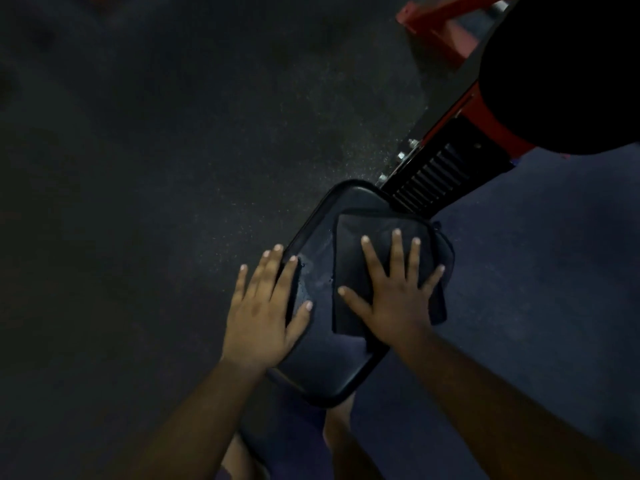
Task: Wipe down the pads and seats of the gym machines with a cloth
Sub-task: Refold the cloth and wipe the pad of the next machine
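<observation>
A black padded seat (322, 368) of a gym machine fills the middle of the head view, rounded and slightly shiny. A dark folded cloth (353, 244) lies on its right half. My right hand (391, 292) presses flat on the cloth with fingers spread. My left hand (266, 306) rests flat on the seat's left edge, fingers apart, holding nothing. A few wet drops show on the bare pad between the hands.
The machine's red frame (481, 112) with a black ribbed bracket (429, 174) runs up to the right from the seat. A large black round pad (568, 71) sits at the top right. Dark speckled rubber floor (156, 168) lies to the left, bluish carpet (536, 254) to the right.
</observation>
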A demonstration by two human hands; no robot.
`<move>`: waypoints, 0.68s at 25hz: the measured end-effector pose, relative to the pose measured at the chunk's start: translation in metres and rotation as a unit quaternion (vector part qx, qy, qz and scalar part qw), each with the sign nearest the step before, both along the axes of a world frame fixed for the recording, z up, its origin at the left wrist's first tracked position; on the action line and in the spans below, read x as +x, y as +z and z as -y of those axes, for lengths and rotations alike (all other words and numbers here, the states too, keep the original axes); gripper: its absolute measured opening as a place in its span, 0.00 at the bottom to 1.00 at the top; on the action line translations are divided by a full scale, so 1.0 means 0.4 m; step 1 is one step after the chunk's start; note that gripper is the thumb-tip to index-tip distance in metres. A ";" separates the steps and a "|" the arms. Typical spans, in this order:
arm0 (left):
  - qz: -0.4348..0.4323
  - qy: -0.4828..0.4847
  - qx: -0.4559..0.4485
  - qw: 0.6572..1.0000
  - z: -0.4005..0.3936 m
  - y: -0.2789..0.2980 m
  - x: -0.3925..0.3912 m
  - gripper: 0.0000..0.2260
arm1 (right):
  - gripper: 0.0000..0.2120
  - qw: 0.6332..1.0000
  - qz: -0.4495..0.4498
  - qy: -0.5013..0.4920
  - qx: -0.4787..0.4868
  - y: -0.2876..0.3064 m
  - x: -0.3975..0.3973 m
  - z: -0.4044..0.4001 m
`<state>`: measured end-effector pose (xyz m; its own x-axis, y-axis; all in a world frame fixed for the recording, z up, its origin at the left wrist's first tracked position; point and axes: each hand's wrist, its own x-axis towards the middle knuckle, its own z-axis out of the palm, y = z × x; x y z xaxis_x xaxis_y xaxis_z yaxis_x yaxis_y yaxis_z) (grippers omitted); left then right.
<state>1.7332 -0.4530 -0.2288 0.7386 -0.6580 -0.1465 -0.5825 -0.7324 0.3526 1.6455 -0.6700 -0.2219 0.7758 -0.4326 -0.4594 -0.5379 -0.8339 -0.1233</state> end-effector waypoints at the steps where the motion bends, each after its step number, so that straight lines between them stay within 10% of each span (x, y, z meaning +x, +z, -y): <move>1: -0.003 0.008 0.018 1.000 -0.026 -0.005 -0.029 0.33 | 0.41 1.000 0.016 -0.004 -0.010 -0.010 0.052 0.019; 6: -0.012 0.020 0.038 0.999 -0.039 -0.017 -0.041 0.38 | 0.40 0.994 0.060 -0.081 -0.037 -0.034 0.270 0.039; 12: -0.045 0.024 0.048 0.998 -0.125 -0.020 -0.100 0.37 | 0.40 0.971 0.068 0.227 -0.034 -0.015 0.093 -0.020; 17: -0.062 -0.001 0.035 0.997 -0.162 -0.030 -0.105 0.39 | 0.40 0.995 0.089 0.021 -0.042 -0.039 0.139 0.055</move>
<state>1.6910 -0.3881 -0.2408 0.7111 -0.6440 -0.2821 -0.5390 -0.7570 0.3694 1.7011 -0.6919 -0.2373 0.8596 -0.4291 -0.2776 -0.4784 -0.8665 -0.1421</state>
